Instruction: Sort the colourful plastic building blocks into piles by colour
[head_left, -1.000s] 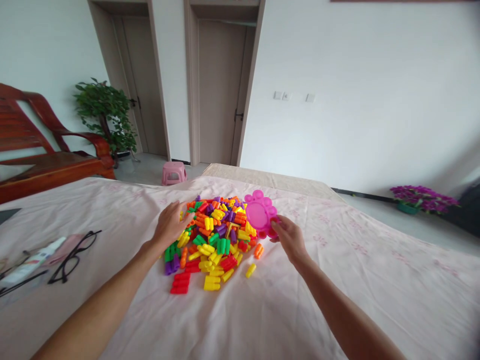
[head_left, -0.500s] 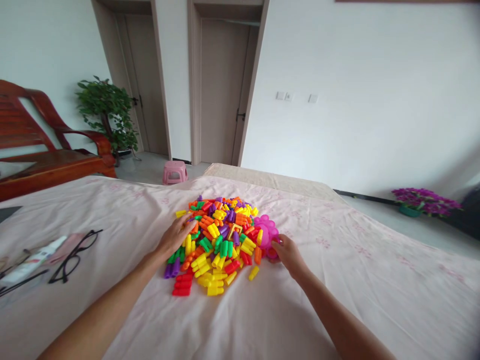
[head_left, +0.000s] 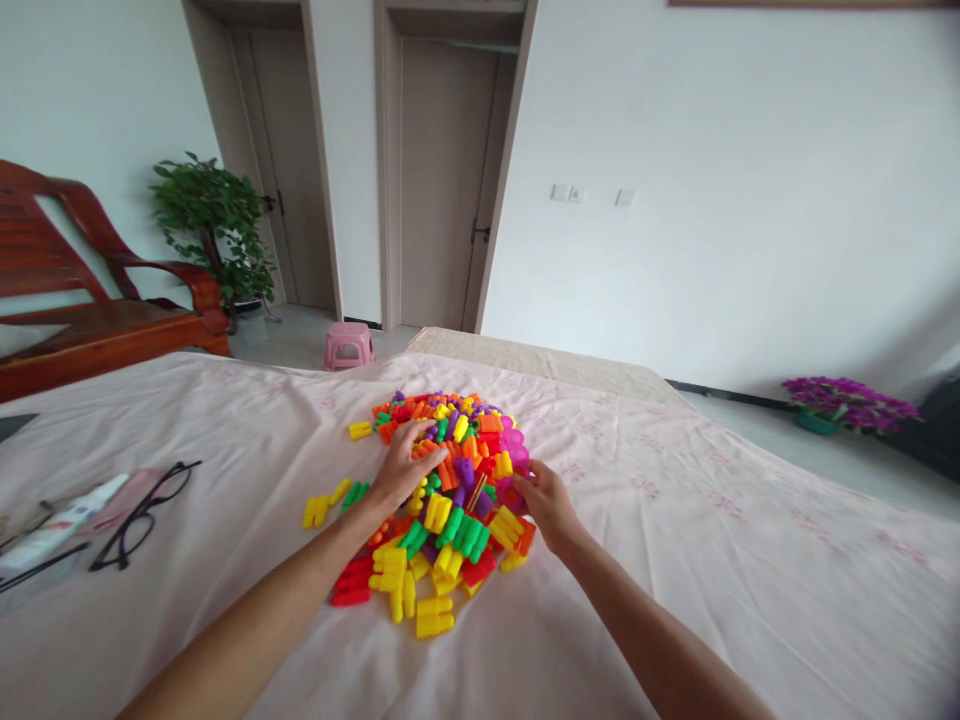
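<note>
A heap of bullet-shaped plastic building blocks in yellow, green, red, orange and purple lies on the pink bedsheet. At its right side a magenta flower-shaped plastic tray is partly covered by blocks. My right hand pinches the tray's near right rim between thumb and fingers. My left hand rests on the left upper part of the heap, its fingers spread over orange blocks. A small square gold-coloured frame sits tilted among the pieces, partly hidden.
Black-framed glasses and a white tube lie on the sheet at left. Beyond the bed stand a pink stool, a wooden armchair and a leafy plant. Purple flowers are at right.
My left hand has moved right, onto the heap. My right hand and the tray have shifted left. Blocks have spilled toward me, and a few lie loose at the heap's left.
</note>
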